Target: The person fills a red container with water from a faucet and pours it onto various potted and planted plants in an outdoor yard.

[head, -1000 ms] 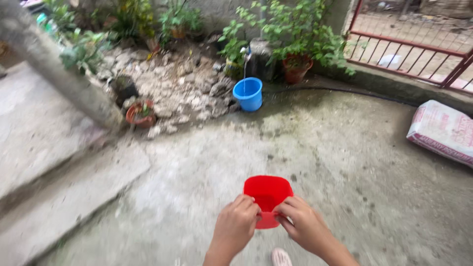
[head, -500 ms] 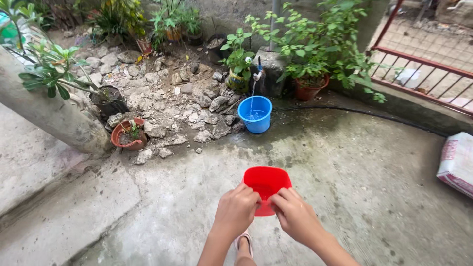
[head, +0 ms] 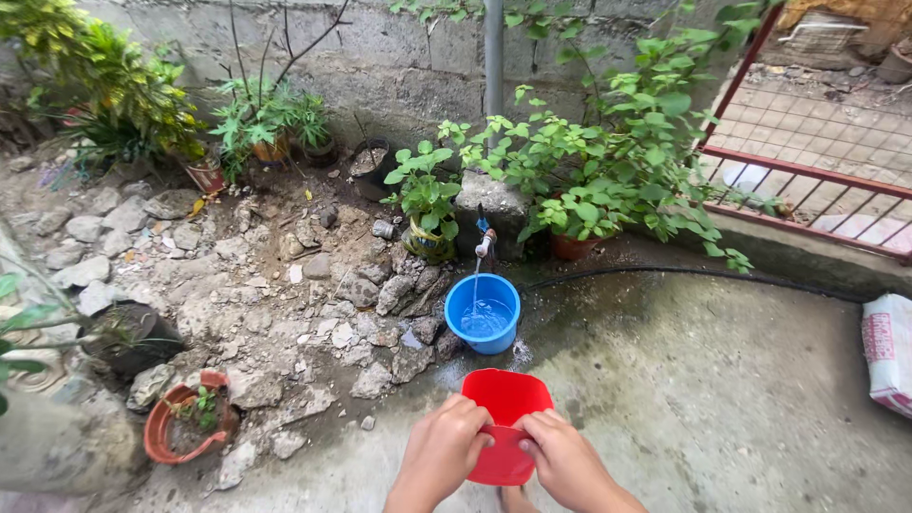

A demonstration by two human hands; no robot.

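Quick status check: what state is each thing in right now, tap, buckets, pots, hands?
Tap: open, water running into the blue bucket.
Blue bucket: upright under the tap, partly filled.
Red bucket: held by both hands, no water visible inside.
Left hand: gripping the red bucket.
Right hand: gripping the red bucket.
Clay pot: tilted among the stones, small plant inside.

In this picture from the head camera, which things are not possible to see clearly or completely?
- Red container: its lower part and bottom are covered by the left hand and right hand.
- White sack: cut off by the right edge.
- Blue bucket: the water level is unclear behind the rim.
- Tap: too small to show its handle.
- Terracotta pot: mostly hidden by leaves.
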